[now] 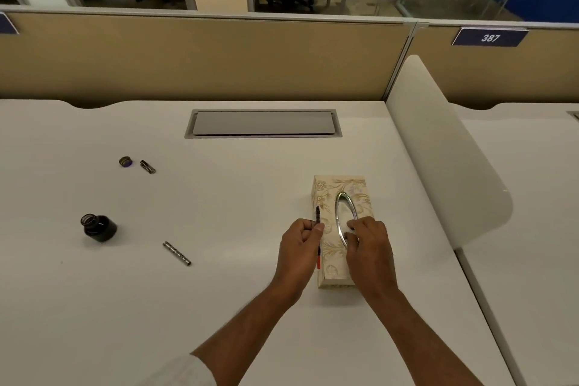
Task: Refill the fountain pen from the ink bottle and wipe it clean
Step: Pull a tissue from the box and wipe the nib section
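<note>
sleeve [188, 370]: pale, on the left forearm at the table's near edge.
left hand [299, 244]: fingers curled in, thumb and forefinger pinching the fountain pen; just beside the tissue box's left side.
fountain pen [318, 217]: bare of its barrel and cap, held over the table to the right of its middle; dark nib end points to the far edge, red end to the near edge.
right hand [369, 244]: rests on top of the tissue box, fingers bent at the near end of its oval opening; i cannot tell if they grip anything.
tissue box [326, 197]: floral, cream, lying lengthwise near to far, towards the table's right edge; silver ring [340, 207] around the opening.
table [235, 197]: white.
pen barrel [177, 253]: silver, patterned, lying flat and slantwise left of the middle.
ink bottle [98, 226]: dark, open, upright, towards the left edge, near the barrel but apart.
bottle cap [125, 161]: farther back on the left.
pen cap [148, 166]: just beside the bottle cap, to its right.
cable hatch [263, 123]: grey, shut, set in the table near the far edge.
partition [219, 56]: tan, along the far edge.
number plate [489, 37]: reads 387, far right.
</note>
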